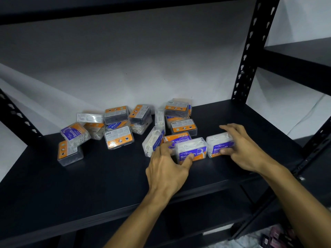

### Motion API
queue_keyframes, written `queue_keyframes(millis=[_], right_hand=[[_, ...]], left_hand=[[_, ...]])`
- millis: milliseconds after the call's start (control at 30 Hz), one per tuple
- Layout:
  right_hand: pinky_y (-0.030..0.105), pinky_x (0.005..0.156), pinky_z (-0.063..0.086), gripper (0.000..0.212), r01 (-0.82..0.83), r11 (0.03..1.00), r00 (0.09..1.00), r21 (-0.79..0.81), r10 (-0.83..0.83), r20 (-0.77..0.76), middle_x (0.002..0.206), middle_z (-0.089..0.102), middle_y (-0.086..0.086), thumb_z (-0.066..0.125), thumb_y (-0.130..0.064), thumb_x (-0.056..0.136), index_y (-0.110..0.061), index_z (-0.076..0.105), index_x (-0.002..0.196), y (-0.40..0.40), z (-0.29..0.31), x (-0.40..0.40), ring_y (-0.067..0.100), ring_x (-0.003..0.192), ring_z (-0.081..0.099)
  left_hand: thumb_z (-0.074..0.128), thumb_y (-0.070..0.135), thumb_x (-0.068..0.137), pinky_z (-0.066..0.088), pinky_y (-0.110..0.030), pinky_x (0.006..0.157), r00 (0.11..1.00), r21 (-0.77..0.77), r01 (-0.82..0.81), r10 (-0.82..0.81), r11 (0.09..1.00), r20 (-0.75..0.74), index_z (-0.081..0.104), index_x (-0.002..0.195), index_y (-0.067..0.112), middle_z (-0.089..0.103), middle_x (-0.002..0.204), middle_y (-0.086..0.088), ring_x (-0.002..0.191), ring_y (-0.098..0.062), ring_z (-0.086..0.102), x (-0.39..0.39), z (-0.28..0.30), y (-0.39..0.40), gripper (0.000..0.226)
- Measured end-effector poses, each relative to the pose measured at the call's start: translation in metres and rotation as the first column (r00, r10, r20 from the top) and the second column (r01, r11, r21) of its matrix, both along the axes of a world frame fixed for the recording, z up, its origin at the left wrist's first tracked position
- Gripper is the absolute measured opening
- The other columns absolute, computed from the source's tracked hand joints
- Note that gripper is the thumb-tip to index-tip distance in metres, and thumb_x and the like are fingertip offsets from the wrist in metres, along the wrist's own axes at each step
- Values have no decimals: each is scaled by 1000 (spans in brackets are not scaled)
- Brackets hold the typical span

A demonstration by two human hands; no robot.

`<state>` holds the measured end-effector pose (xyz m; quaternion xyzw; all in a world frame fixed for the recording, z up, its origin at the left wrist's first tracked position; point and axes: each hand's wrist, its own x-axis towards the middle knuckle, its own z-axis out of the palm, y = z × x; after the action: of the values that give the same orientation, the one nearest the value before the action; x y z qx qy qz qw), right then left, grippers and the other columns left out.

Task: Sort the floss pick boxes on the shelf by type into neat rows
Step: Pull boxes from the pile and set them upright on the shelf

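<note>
A black metal shelf (75,190) carries a loose scatter of clear floss pick boxes with orange and purple labels, lying at all angles against a pale back wall (125,59). On the left, one box (70,153) stands apart near the edge of the heap, label side up. Beside it a tilted box reading "Smooth" (74,134) leans on its neighbours, and a flat box showing its barcode label (119,137) lies just ahead of the central pile. Further back, several boxes are stacked two high near a perforated upright post (248,56).

Crowding the working spot, a box marked "Round" (153,141) stands tipped on end just to the left of the left hand (167,165), touching or nearly touching its fingers; the blur makes it hard to say which. Another "Smooth" box (177,138) lies upside-down directly behind.

The left hand grips an upright "Smooth" box (192,150), thumb on the front label and fingers curled round its left end. The right hand (240,145) holds a second upright "Smooth" box (219,145) just beside the first, thumb on the front face and fingers draped over the top. The two boxes stand side by side near the shelf's front right, labels facing the person.
</note>
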<state>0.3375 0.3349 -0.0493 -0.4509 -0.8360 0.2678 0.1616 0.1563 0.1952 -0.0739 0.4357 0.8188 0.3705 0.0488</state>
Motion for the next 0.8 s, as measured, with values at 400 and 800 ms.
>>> queue_keyframes(millis=[400,800], right_hand=[[36,95,40,52,-66,943,997,327,47,67,131,55,0,63,-46,82,-29,51,130,-14,66,-63,21,118,51],[53,104,33,103,-166,976,700,141,16,714,121,60,12,15,-93,66,-11,62,107,-28,52,-140,33,113,54]], left_hand=[[70,39,78,40,-42,102,975,-130,1,-30,991,-219,37,144,17,46,137,-8,126,-26,40,-75,26,2,77],[61,54,86,53,-37,75,993,-275,-44,13,961,-115,55,118,20,66,104,-2,94,-26,63,-96,25,-5,47]])
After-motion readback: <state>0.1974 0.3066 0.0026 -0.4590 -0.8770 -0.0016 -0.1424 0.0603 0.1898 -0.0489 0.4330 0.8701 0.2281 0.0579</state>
